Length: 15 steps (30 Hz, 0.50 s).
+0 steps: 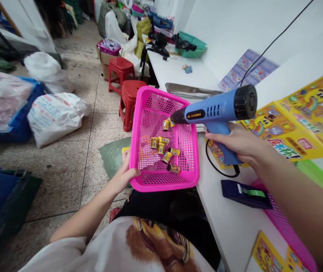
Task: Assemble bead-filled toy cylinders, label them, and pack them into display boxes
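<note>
My left hand [125, 174] grips the near left corner of a bright pink plastic basket [136, 132], thumb over the rim. Several small yellow printed cylinders [161, 148] lie loose on the basket's mesh floor. My right hand [236, 143] is wrapped round the handle of a blue heat gun [215, 107]. Its black nozzle points left and down into the basket, close to two of the cylinders near the far right side. A black cord loops from the bottom of the handle. Whether the heat gun is running cannot be seen.
A white table [215, 204] runs along my right, with a tape dispenser [246, 193], yellow printed boxes [291, 113] and another pink basket [288, 226]. Red stools [133, 90] stand ahead. White sacks [56, 113] and a blue crate [11, 136] sit on the floor at left.
</note>
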Each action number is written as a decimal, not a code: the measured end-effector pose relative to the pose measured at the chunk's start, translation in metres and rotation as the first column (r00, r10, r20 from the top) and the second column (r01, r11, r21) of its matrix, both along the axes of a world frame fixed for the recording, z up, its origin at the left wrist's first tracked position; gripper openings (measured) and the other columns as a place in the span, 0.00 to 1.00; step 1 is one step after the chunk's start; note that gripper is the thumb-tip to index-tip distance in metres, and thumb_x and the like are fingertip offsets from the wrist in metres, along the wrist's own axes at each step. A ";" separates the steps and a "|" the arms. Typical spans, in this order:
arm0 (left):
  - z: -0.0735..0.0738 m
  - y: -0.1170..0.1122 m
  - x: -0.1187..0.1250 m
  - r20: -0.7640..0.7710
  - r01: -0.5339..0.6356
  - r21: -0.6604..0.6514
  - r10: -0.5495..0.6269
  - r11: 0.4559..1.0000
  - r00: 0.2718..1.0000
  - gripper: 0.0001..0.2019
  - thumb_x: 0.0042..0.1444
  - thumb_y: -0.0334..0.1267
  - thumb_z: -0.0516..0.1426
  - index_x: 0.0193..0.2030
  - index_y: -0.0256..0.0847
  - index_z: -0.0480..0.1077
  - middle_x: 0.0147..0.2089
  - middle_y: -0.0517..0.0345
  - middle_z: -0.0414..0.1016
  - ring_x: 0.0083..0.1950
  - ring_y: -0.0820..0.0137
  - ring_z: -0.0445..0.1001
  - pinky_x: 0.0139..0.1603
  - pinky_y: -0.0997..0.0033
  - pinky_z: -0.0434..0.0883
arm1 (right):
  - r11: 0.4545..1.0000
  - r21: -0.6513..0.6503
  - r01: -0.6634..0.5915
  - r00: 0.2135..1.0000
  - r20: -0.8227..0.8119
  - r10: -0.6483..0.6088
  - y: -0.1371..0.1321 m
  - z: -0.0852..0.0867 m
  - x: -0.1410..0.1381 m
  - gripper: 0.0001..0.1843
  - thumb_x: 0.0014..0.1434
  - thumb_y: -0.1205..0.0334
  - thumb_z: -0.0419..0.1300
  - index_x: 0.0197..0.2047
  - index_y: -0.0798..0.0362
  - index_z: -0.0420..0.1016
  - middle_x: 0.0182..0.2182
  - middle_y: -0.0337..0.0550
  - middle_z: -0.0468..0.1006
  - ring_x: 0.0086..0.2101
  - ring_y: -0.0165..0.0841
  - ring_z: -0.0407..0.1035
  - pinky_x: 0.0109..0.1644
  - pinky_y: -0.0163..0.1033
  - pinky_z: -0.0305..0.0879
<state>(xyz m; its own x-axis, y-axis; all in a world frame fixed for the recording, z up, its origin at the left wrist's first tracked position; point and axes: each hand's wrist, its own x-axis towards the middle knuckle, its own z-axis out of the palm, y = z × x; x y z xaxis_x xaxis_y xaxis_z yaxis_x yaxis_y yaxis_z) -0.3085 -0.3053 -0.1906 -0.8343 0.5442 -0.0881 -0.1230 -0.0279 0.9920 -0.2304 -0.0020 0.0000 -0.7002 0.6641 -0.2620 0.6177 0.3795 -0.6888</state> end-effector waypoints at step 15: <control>-0.004 0.000 0.000 0.028 0.044 0.008 -0.044 0.999 0.999 0.40 0.41 0.43 0.58 0.67 0.49 0.68 0.60 0.52 0.62 0.73 0.43 0.49 0.81 0.39 0.39 | 0.993 0.092 -0.076 0.996 0.061 0.071 0.000 -0.012 0.010 0.09 0.58 0.56 0.66 0.33 0.50 0.73 0.20 0.35 0.70 0.21 0.30 0.63 0.25 0.35 0.61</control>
<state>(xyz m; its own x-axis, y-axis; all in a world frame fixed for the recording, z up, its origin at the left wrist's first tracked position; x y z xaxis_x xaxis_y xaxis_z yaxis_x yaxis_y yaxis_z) -0.3082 -0.3058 -0.1946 -0.8070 0.5808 -0.1067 -0.1520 -0.0297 0.9879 -0.2208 -0.0020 -0.0115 -0.7334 0.6350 -0.2426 0.6237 0.4865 -0.6119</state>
